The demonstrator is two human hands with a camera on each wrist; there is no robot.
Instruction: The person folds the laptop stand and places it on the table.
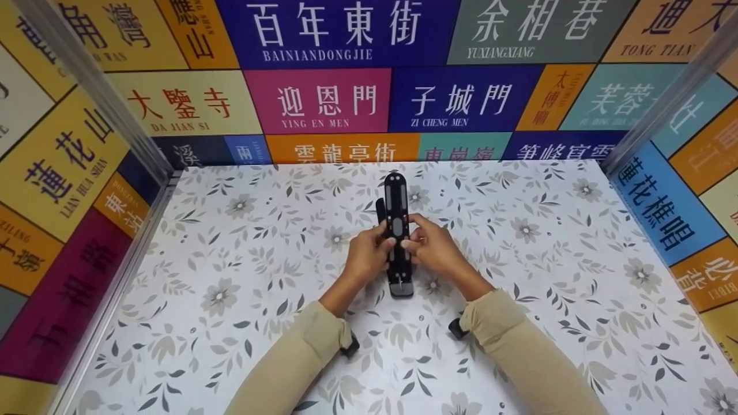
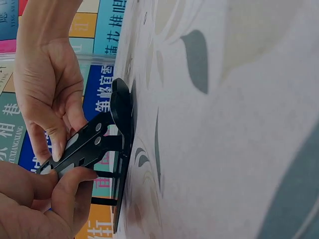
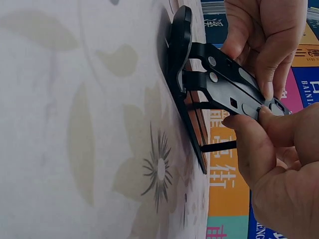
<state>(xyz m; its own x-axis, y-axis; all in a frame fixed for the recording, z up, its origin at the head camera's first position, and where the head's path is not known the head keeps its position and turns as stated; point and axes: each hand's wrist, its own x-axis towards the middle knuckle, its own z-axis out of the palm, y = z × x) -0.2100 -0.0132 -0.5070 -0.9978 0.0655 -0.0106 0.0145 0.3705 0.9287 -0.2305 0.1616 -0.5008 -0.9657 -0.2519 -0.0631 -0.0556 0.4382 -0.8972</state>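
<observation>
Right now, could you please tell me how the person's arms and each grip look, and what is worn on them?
The left sleeve and right sleeve are plain beige, long, and wrinkled near the wrists. A small black block shows at the inner edge of each. The left grip and right grip are ungloved. I see no cables or markings.

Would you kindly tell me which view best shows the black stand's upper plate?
The head view, because the upper plate faces the camera, with the left hand and right hand covering only parts of its edges. Both wrist views show it slanted, with fingers hiding some.
</observation>
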